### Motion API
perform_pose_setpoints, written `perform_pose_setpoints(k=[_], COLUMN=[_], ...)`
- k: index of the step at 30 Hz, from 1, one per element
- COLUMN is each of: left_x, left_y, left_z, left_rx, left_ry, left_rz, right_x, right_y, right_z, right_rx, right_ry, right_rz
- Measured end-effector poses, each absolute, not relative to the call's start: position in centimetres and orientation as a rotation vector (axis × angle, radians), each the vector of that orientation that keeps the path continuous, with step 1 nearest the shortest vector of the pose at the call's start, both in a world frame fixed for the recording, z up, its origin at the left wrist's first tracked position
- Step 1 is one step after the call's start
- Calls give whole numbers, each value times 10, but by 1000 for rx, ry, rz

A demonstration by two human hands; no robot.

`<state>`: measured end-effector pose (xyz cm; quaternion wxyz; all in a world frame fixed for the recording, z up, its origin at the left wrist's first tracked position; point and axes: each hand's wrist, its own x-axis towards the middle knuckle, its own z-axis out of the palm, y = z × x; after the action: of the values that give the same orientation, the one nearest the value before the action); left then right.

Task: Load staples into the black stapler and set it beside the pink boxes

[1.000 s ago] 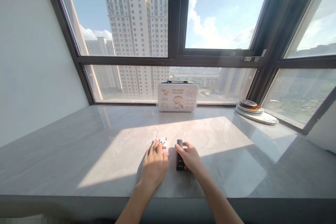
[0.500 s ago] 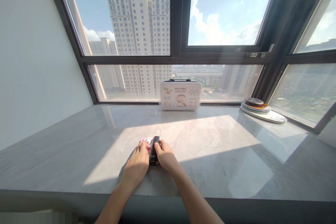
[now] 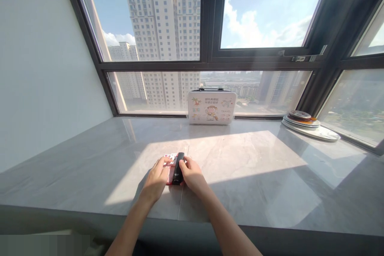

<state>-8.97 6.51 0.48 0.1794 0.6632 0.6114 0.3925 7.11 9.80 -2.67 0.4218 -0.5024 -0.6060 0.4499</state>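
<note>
A black bar-shaped tool (image 3: 179,168) lies lengthwise on the sill along the right edge of a flat red-and-white packet (image 3: 169,173). My right hand (image 3: 192,172) is closed around the tool's right side, thumb on top. My left hand (image 3: 157,176) is on the packet's left part, with its fingers curled over the top and the tips close to the tool. Printing shows at the packet's far end. How far the packet reaches under the tool is hidden, and the tool's exact kind is unclear.
A white case (image 3: 211,108) with cartoon prints and a dark handle stands against the window (image 3: 150,92). Stacked plates (image 3: 310,128) sit at the right corner. The grey marble sill (image 3: 240,192) ends at a front edge near my forearms. A white wall (image 3: 45,68) bounds the left.
The view has shifted slightly, so the case and plates appear farther right. My left hand sits a little farther from the tool, baring more of the packet. My right hand keeps its hold.
</note>
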Motion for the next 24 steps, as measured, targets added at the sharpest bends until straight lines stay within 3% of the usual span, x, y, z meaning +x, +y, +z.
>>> perform_pose_setpoints(k=[6,8,11,15,24], left_x=[-65,-32,25,68,66], left_y=[35,24,25,51,58], left_z=[14,18,18,-3,-23], left_rx=[2158,2328,2563,2607,2634], left_ry=[1668,1498,1283,1423,1592], left_rz=[1588,1451,967,633,452], right_x=[141,179,229,263,255], right_y=[78,72,61,41,19], right_z=[-24,-21,-18,-23,-24], right_rx=[-1412,-1470,-1528,-1754,-2033], right_ry=[-1508,-1536,-1597,-1826,-1973], right_rz=[732,604,465,266,62])
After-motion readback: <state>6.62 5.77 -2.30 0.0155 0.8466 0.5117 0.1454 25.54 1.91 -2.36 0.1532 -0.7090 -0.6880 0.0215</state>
